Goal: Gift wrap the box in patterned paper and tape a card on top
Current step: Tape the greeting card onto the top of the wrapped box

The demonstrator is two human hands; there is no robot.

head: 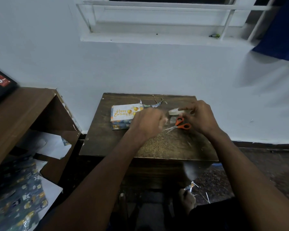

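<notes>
Here the right hand (200, 116) grips the tape roll (175, 111), while the blurred left hand (148, 122), grip unclear, is nearer the carded box (123, 118) on its outer side.

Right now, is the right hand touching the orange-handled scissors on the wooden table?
Cannot tell. In the head view the right hand holds the clear tape roll directly above the orange-handled scissors, overlapping the handles; no gap or contact shows.

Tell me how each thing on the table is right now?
box: wrapped in patterned paper, lying flat.
card: lying on top of the box, face up.
tape roll: held by the right hand.
scissors: blades shut, lying on the table.
left hand: blurred, fingers curled, pulling tape I think.
</notes>
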